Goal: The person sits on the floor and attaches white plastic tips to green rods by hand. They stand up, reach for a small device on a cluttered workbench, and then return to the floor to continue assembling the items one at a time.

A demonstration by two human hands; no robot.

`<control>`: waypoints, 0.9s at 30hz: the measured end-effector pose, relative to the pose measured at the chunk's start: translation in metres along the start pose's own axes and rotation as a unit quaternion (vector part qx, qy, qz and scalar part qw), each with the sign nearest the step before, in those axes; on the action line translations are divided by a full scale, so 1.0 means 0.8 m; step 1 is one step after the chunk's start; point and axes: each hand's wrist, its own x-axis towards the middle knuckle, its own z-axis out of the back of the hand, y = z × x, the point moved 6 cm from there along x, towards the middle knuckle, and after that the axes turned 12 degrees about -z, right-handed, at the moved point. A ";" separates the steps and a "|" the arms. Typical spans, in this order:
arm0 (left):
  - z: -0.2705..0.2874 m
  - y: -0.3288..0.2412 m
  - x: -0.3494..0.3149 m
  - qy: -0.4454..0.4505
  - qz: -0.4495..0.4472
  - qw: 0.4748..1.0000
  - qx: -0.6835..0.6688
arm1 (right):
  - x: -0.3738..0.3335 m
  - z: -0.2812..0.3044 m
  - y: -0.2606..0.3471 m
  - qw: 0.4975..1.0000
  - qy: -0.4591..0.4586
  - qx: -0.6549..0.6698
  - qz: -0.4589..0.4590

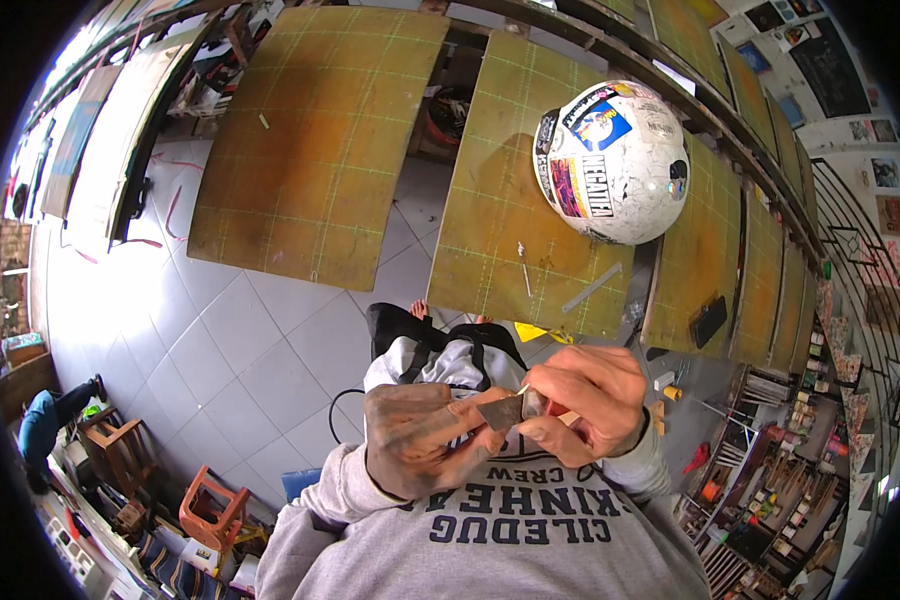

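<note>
Both my hands meet in front of my chest around small items. My left hand (425, 435) is closed, its fingertips at a small flat grey-brown piece (500, 413), like a folded scrap of sandpaper. Opposite it, my right hand (590, 400) pinches a small item with a red part (555, 408); a thin pale tip sticks up beside it. The fingers cover most of that item, so its kind is unclear. The flat piece and the red item touch or overlap. Beyond my hands, a white helmet (660, 140) with several stickers rests on a greenish-brown board.
A thin white stick (526, 272) and a metal ruler (592, 288) lie on the helmet's board (480, 200). Another large board (310, 150) stands to its left. A black rectangular object (708, 320) lies further right. An orange stool (213, 508) and another person's teal clothing (40, 430) are at lower left.
</note>
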 end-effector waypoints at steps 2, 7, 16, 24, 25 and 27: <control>0.002 -0.003 0.004 -0.009 -0.022 1.000 0.015 | -0.001 0.001 -0.001 1.000 -0.008 -0.001 0.001; 0.001 -0.006 0.006 -0.005 -0.034 0.999 0.021 | -0.002 0.004 -0.001 1.000 -0.004 -0.014 0.010; -0.003 -0.004 0.000 -0.001 -0.059 0.998 -0.002 | -0.006 0.007 -0.002 0.999 -0.022 -0.006 0.047; -0.008 0.003 0.003 -0.024 0.089 0.981 -0.169 | -0.030 0.083 -0.020 0.954 -0.226 -0.193 -0.037; -0.006 0.001 0.008 0.009 0.089 0.982 -0.168 | -0.032 0.086 -0.018 0.954 -0.226 -0.192 -0.037; -0.010 0.003 0.006 -0.019 0.115 0.975 -0.190 | -0.032 0.082 -0.011 0.959 -0.216 -0.183 -0.021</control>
